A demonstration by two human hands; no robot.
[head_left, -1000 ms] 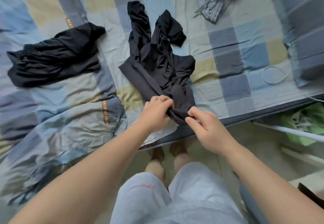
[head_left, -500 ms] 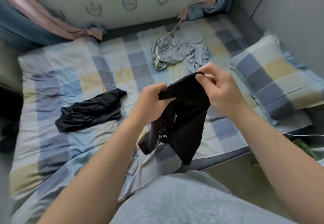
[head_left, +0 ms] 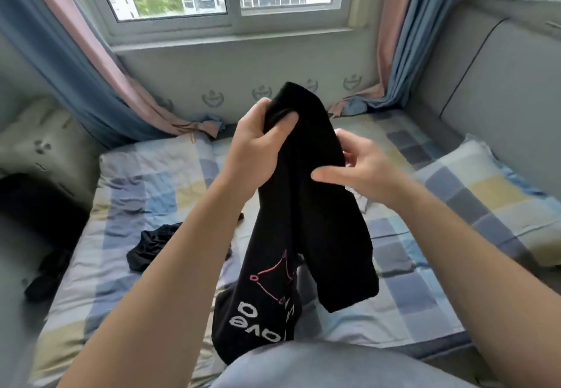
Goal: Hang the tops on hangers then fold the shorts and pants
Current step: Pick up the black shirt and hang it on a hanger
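- Dark clothing (head_left: 45, 275), far left of and below the left fingers, off the bed edge; too dim to tell what it is.
- Black heap (head_left: 148, 245) on the bed (head_left: 151, 181), left of and below the left fingers, well apart from them. Crumpled and not sorted yet, so probably waiting its turn.
- Left hand (head_left: 258, 145) is raised above the bed. Its fingers (head_left: 261, 108) are curled tight round the bunched top end of the black garment (head_left: 306, 205), with the thumb clamped across the front. This hand likely carries the weight so the cloth hangs free for checking.
- Black garment hangs from the left fingers down to the person's lap, in the air above the bed, in two long lobes. White lettering and a pink line print show low on the left lobe. Can't tell if it is a top or pants; being held up probably serves to find that out, or to find an edge.
- Right hand (head_left: 361, 166) is just right of the cloth and lower than the left fingers. Its thumb lies flat on the front, the other fingers loosely curled behind the edge, a light pinch. Looks like it is feeling for a seam or opening.
- Pillow (head_left: 491, 199), right of and below the right fingers, out of the way.
- No hanger in view.
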